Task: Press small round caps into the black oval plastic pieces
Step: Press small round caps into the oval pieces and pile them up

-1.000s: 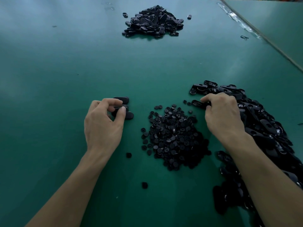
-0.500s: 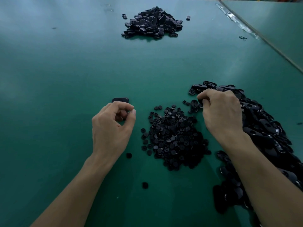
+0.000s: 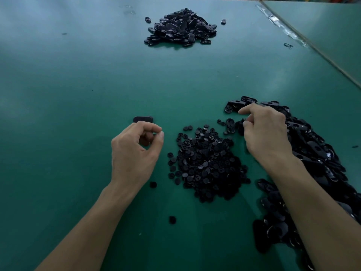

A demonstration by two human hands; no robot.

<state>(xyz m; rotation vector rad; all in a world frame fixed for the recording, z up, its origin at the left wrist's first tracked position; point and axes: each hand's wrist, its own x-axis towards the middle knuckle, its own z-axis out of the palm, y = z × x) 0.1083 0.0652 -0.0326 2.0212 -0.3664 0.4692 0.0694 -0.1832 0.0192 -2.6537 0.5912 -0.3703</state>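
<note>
The left hand (image 3: pixel 134 151) has drawn back from the set-down oval piece (image 3: pixel 143 119) toward the heap of round caps (image 3: pixel 207 163), curled, whether empty I cannot tell, while the right hand (image 3: pixel 267 133) pinches a next piece (image 3: pixel 240 126) at the oval-piece heap (image 3: pixel 316 153), so I judge a new pressing begins.

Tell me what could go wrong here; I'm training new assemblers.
Right hand works at the oval pile beside the cap pile; a nudge could mix them. A stray cap lies by the left arm and may get swept away. All parts are black, so an uncapped oval could slip into the far pile.
</note>
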